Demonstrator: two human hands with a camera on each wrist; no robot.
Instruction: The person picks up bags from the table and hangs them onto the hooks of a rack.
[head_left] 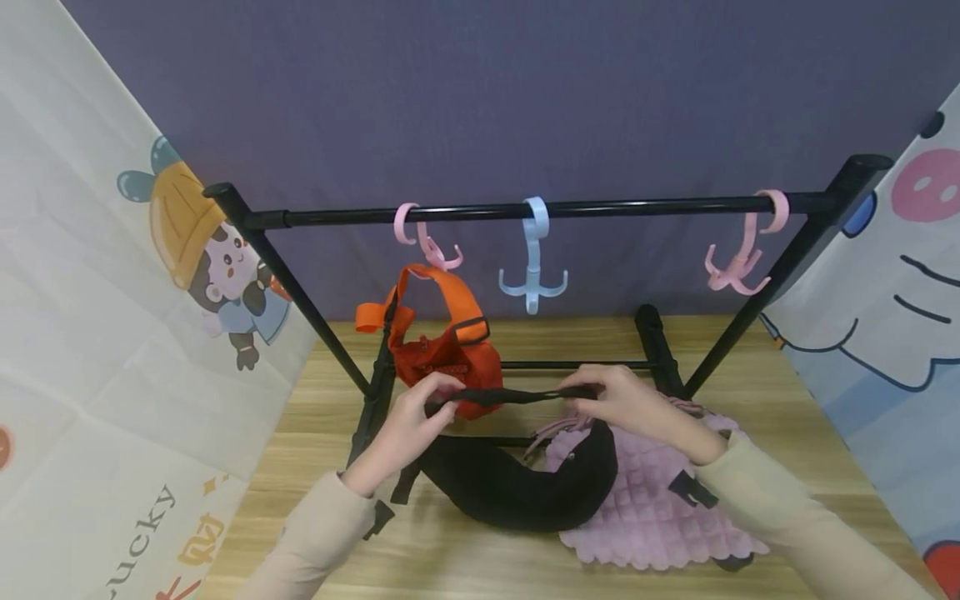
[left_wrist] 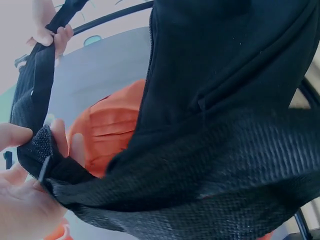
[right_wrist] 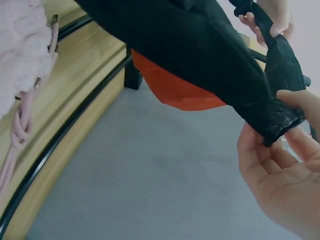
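Note:
A black crescent-shaped sling bag point(head_left: 517, 492) hangs below both hands, its strap point(head_left: 517, 396) stretched level between them. My left hand point(head_left: 416, 421) pinches the strap's left end, and my right hand point(head_left: 630, 404) grips its right end. In the left wrist view the bag's dark body point(left_wrist: 225, 60) fills much of the picture, a zipper running down one side. The right wrist view shows fingers and thumb of the right hand point(right_wrist: 280, 185) around the narrow end of the bag. Behind the left hand, an orange bag point(head_left: 450, 358) hangs by its strap near a pink hook point(head_left: 438, 254).
A black rack's crossbar point(head_left: 630, 208) carries that hook, a light blue hook point(head_left: 533, 258) in the middle and another pink hook point(head_left: 738, 258) at the right. A pink puffy bag point(head_left: 645, 508) lies on the wooden tabletop point(head_left: 285, 533), partly behind the black bag.

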